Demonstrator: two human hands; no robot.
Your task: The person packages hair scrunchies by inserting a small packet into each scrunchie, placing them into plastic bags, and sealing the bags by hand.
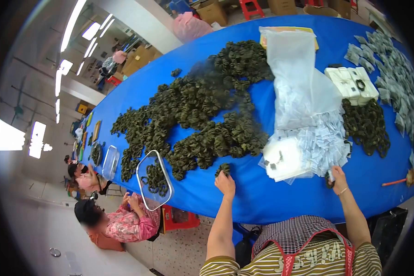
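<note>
My left hand (225, 185) is closed around a small dark olive bundle (222, 170) that looks like hair ties, at the near edge of a large heap (188, 106) of the same bundles. My right hand (339, 180) is closed at the near edge of a pile of small pale printed packets (324, 142). A dark ring-like piece (329, 180) shows at its fingers, probably a hair tie, with something whitish beside it. Left of the packets lies a stack of white plastic bags (283, 158). Behind them stretches a large translucent bag (292, 69).
Loose dark hair ties (365, 126) lie at right below white stacks (352, 83). Filled packets (398, 78) cover the far right of the blue table (244, 198). An orange-handled tool (395, 184) lies near right. A see-through tub (155, 179) stands left, near a seated co-worker (119, 221).
</note>
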